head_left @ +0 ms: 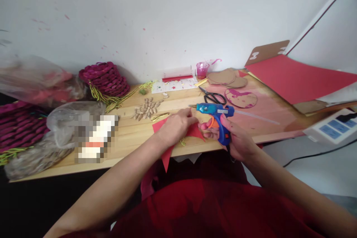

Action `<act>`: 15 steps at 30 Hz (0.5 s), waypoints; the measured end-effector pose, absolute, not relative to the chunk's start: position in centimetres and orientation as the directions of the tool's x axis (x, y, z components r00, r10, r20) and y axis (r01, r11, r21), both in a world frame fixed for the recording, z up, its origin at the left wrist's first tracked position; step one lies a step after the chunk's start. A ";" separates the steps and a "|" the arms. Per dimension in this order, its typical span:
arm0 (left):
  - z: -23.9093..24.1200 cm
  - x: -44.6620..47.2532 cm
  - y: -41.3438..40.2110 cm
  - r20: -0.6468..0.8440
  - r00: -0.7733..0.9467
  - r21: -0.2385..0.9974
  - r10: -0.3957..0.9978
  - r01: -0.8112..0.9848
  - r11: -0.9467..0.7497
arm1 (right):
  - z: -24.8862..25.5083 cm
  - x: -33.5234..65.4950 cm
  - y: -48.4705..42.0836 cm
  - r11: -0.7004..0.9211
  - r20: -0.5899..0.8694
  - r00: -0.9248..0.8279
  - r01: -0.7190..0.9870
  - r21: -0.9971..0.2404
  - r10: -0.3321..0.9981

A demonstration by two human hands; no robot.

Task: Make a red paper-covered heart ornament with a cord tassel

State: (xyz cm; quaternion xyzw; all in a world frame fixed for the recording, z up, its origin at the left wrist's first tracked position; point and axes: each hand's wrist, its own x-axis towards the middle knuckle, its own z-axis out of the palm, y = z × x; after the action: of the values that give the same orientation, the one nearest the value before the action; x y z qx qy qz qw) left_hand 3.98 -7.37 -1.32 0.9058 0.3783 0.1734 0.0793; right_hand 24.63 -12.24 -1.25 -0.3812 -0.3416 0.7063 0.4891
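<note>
A blue hot glue gun (214, 111) with an orange trigger is gripped in my right hand (237, 139), its nozzle pointing left over the table. My left hand (177, 126) is closed just below the nozzle, fingers curled; what they pinch is hidden. Beneath that hand lies a pointed piece of red paper (166, 156), one tip hanging past the table's front edge. A bit of yellow-green cord (182, 141) shows beside it. Behind the gun rest black-handled scissors (214, 97). A bundle of yellow cord (161, 116) and a spread of pale shells or nuts (147, 109) lie left of the gun.
Purple rope coils (107, 80) and clear plastic bags (69, 122) crowd the left. Cardboard discs (221, 77), a pink-stained disc (241, 97) and a pink cup (202, 70) stand toward the back. Red sheets (295, 78) and a white power strip (331, 128) are at right.
</note>
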 end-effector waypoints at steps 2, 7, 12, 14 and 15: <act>-1.5 3.6 -7.3 0.292 0.648 0.302 0.703 0.635 -0.711 | -1.3 24.9 -12.1 -0.309 -0.219 -0.250 -0.415 -0.856 0.943; -3.1 2.3 -8.0 0.456 0.605 0.363 0.653 0.544 -0.757 | -0.9 26.6 -11.1 -0.349 -0.313 -0.187 -0.207 -0.914 0.931; -4.7 1.8 -8.4 0.574 0.553 0.302 0.604 0.542 -0.784 | 0.4 27.6 -10.1 -0.286 -0.314 -0.131 0.193 -0.939 0.940; -5.0 1.7 -8.4 0.582 0.560 0.283 0.590 0.541 -0.792 | 1.0 27.4 -9.8 -0.220 -0.284 -0.137 0.357 -0.908 0.949; -5.0 1.7 -8.4 0.583 0.563 0.267 0.586 0.548 -0.793 | 1.2 27.2 -9.6 -0.179 -0.263 -0.148 0.424 -0.888 0.953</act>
State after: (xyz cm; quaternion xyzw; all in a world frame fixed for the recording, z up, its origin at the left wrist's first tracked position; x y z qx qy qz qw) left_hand 1.68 -8.45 -4.99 0.8836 0.3207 0.3400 0.0280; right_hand 27.24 -9.57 1.22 -0.5934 -0.5802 0.4874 0.2715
